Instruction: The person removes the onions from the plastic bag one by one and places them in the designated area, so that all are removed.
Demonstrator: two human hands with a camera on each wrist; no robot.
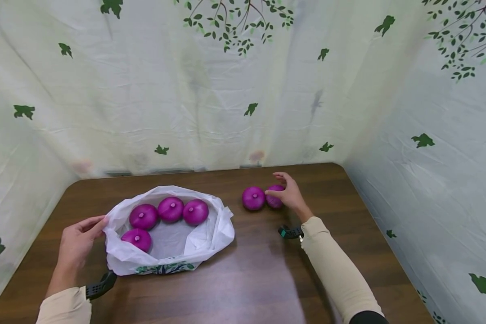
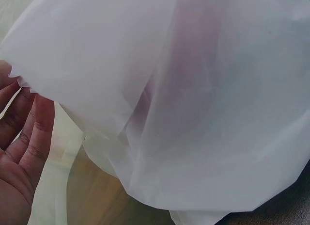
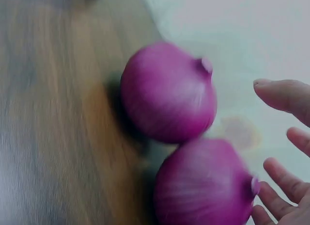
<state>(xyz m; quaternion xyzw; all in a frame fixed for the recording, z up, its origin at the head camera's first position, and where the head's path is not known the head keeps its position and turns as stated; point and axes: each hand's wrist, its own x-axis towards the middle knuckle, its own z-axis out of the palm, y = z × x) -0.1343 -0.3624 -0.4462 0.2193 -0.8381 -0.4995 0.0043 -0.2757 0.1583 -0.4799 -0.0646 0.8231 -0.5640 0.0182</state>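
My left hand (image 1: 77,240) pinches the left rim of a white plastic bag (image 1: 216,240) between thumb and fingers. Several purple-red onions (image 1: 143,217) lie inside the bag, whose mouth gapes upward. From the left wrist view, the bag's thin side (image 2: 160,113) fills most of the picture. Two more onions sit side by side on the table right of the bag: a left one (image 1: 253,198) and a right one (image 1: 274,201). Over the right onion, my right hand (image 1: 291,195) spreads its thumb and fingers. In the right wrist view the fingers are extended, fingertips close by the lower onion (image 3: 203,186).
The brown wooden table (image 1: 251,279) has rounded far corners. A whitish curtain with green leaf prints (image 1: 227,99) hangs behind it and along both sides. A dark wrist strap (image 1: 101,285) is on the left wrist, another device (image 1: 290,232) on the right.
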